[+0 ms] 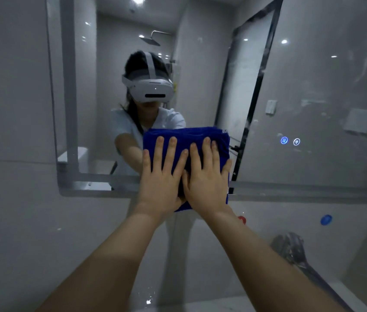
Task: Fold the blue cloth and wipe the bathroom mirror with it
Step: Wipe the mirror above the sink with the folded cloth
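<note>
The folded blue cloth [184,137] lies flat against the lower part of the bathroom mirror [313,86], reaching down over its bottom edge. My left hand [162,176] presses on the cloth's left half with straight, spread fingers. My right hand [207,174] presses on the right half beside it, fingers also straight, its thumb out to the right. The two hands touch at their inner edges. The mirror shows a person wearing a white headset, arms stretched toward the cloth.
Two lit touch buttons [290,141] glow on the mirror at the right. Below the mirror is a grey tiled wall with a red knob [242,219] and a blue knob [326,219]. A dark faucet [295,251] stands at lower right.
</note>
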### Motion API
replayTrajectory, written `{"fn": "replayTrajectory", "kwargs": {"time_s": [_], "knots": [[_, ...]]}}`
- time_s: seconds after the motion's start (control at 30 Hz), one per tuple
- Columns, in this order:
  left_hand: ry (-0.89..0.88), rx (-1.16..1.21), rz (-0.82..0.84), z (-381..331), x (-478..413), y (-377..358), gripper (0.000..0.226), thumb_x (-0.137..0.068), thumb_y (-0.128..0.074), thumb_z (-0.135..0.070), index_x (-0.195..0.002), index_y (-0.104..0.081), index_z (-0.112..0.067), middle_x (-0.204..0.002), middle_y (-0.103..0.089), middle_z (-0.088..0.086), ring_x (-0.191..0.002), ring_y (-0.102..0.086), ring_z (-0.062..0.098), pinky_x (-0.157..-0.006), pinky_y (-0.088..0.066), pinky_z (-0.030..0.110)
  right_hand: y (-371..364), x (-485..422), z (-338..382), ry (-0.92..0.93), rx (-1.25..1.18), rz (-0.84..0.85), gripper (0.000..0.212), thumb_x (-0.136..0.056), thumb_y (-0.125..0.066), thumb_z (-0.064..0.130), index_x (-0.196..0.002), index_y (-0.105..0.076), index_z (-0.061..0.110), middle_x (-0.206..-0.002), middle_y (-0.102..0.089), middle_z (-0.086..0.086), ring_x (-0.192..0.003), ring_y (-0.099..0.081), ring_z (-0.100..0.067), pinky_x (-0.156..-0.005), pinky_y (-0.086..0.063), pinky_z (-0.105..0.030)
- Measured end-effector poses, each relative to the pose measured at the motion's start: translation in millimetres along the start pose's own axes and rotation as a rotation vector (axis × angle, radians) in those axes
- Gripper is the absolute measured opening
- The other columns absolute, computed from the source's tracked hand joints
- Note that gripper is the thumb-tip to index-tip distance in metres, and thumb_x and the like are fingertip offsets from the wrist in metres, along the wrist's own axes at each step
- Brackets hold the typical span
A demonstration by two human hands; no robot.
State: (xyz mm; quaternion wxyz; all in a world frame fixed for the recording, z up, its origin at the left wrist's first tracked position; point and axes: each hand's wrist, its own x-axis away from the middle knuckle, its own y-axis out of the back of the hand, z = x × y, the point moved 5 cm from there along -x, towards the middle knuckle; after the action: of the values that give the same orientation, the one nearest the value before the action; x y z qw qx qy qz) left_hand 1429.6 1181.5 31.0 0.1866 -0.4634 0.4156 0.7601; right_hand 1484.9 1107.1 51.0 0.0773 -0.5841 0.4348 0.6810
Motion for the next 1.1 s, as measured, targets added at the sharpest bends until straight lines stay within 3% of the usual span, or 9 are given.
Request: {"fn": "replayTrajectory", "kwargs": {"time_s": [0.27, 0.4, 0.5, 0.6, 0.67, 0.8, 0.93, 1.03, 1.1], "knots": [[0.017, 0.020, 0.040, -25.9, 47.4, -29.8, 0.101, -0.064, -0.069, -0.051, -0.142, -0.017, -0.014, -0.150, -0.012, 0.014, -0.137, 0.001, 0.038, -0.109, -0.001, 0.055, -33.8, 49.7, -10.0, -0.021, 0.007, 0.075, 0.048, -0.082, -0.040, 0.032, -0.127, -0.041, 0.016, -0.135, -0.052, -0.014, -0.124, -0.050, -0.030, -0.092, -0.039, -0.062], [0.029, -0.022, 0.053, -25.4, 46.5, -28.8, 0.093, -0.072, -0.063, -0.047, -0.143, -0.015, -0.013, -0.150, -0.011, 0.015, -0.136, 0.000, 0.041, -0.108, -0.007, 0.056, -34.3, 47.7, -8.6, -0.037, -0.018, 0.079, 0.048, -0.082, -0.039, 0.030, -0.128, -0.041, 0.016, -0.137, -0.050, -0.014, -0.128, -0.042, -0.030, -0.093, -0.034, -0.064], [0.059, -0.064, 0.042, -25.2, 46.3, -31.5, 0.090, -0.076, -0.062, -0.040, -0.144, -0.009, -0.012, -0.150, -0.012, 0.015, -0.138, 0.007, 0.042, -0.110, -0.002, 0.056, -36.0, 49.7, -9.8, -0.031, -0.016, 0.092, 0.051, -0.084, -0.036, 0.033, -0.132, -0.037, 0.018, -0.141, -0.046, -0.013, -0.131, -0.029, -0.027, -0.095, -0.022, -0.064], [0.038, -0.011, 0.006, -22.2, 43.5, -30.0, 0.076, -0.079, -0.046, -0.041, -0.143, -0.013, -0.014, -0.148, -0.017, 0.013, -0.140, 0.017, 0.036, -0.110, 0.000, 0.052, -37.9, 49.3, -10.9, -0.033, 0.007, 0.123, 0.055, -0.084, -0.034, 0.037, -0.135, -0.034, 0.019, -0.144, -0.041, -0.011, -0.131, -0.029, -0.027, -0.095, -0.025, -0.064], [0.024, 0.029, 0.005, -19.6, 40.0, -26.2, 0.071, -0.077, -0.032, -0.042, -0.141, -0.019, -0.015, -0.147, -0.021, 0.014, -0.141, 0.017, 0.034, -0.111, 0.000, 0.051, -36.9, 47.6, -10.0, -0.063, -0.003, 0.148, 0.055, -0.083, -0.033, 0.038, -0.136, -0.033, 0.019, -0.145, -0.035, -0.009, -0.130, -0.030, -0.027, -0.093, -0.032, -0.065], [-0.011, 0.057, -0.015, -10.9, 22.6, -11.1, 0.069, -0.077, -0.030, -0.042, -0.140, -0.024, -0.015, -0.147, -0.022, 0.016, -0.141, 0.013, 0.035, -0.111, -0.002, 0.051, -25.3, 31.7, -7.5, -0.103, -0.051, 0.174, 0.055, -0.084, -0.032, 0.039, -0.135, -0.034, 0.020, -0.145, -0.036, -0.009, -0.129, -0.031, -0.026, -0.090, -0.037, -0.064], [-0.016, 0.031, -0.062, 5.6, -27.0, 16.3, 0.066, -0.081, -0.030, -0.040, -0.141, -0.027, -0.012, -0.147, -0.029, 0.020, -0.138, -0.012, 0.042, -0.110, -0.003, 0.052, -3.0, -17.5, -8.0, -0.101, -0.100, 0.134, 0.055, -0.085, -0.033, 0.037, -0.137, -0.033, 0.019, -0.144, -0.042, -0.011, -0.131, -0.031, -0.028, -0.093, -0.032, -0.064], [-0.003, -0.019, -0.050, 9.3, -62.8, 34.6, 0.063, -0.082, -0.026, -0.040, -0.139, -0.028, -0.013, -0.147, -0.023, 0.017, -0.135, -0.023, 0.044, -0.108, -0.010, 0.055, 14.4, -50.4, -10.7, -0.063, -0.101, 0.122, 0.058, -0.089, -0.027, 0.037, -0.144, -0.026, 0.018, -0.153, -0.015, -0.008, -0.138, -0.028, -0.029, -0.101, -0.017, -0.063], [-0.001, -0.059, -0.014, 11.3, -78.8, 40.3, 0.063, -0.082, -0.025, -0.041, -0.138, -0.027, -0.013, -0.148, -0.028, 0.018, -0.134, -0.028, 0.044, -0.106, -0.014, 0.054, 21.0, -65.0, -15.1, -0.026, -0.126, 0.130, 0.058, -0.090, -0.014, 0.039, -0.145, -0.002, 0.024, -0.149, 0.015, 0.000, -0.143, -0.001, -0.022, -0.104, 0.007, -0.058]]}}
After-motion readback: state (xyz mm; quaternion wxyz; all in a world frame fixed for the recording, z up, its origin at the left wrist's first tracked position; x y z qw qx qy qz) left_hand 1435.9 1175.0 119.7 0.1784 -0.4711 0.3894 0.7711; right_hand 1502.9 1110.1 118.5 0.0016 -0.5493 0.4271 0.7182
